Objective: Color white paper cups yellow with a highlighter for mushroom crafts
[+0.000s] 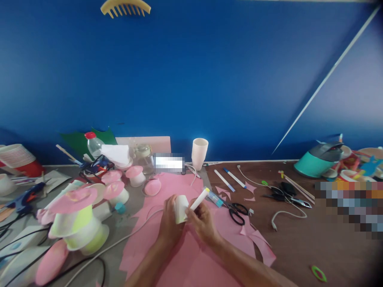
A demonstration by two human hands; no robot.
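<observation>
- clock directions run from the two hands, with 12 toward the blue wall (191,87)
- the left hand (169,217) is curled round a small white cup (181,209) at the centre, over the pink paper (182,259); the cup is held up in the fingers
- the right hand (204,221) is closed in a pinch on a white pen (198,201), its yellow end aimed at 1 o'clock and its other end by the cup; whether that end touches the cup, i cannot tell
- the right fingertips sit right at the cup's near right edge
- 12 o'clock: a stack of white cups (200,153) standing near the wall
- 2 o'clock: two markers (235,178) lying side by side, and farther out in that direction a turquoise container (311,162)
- 3 o'clock: scissors (237,214) with black handles, a blue see-through piece (214,198) just beside them toward the hands
- 4 o'clock: curved pink scraps (262,246), and well beyond them a green loop (318,274)
- 9 o'clock: a green-and-white cup piece (82,231) topped by a pink disc (73,200), with a blue glue gun (23,200) farther out
- 10 o'clock: a small pink-topped cup (136,178) and, beyond it, a clear bottle (94,147) with a red cap
- 11 o'clock: a lidded clear jar (144,159)
- between 11 and 12, high on the wall: a yellow comb (125,6)
</observation>
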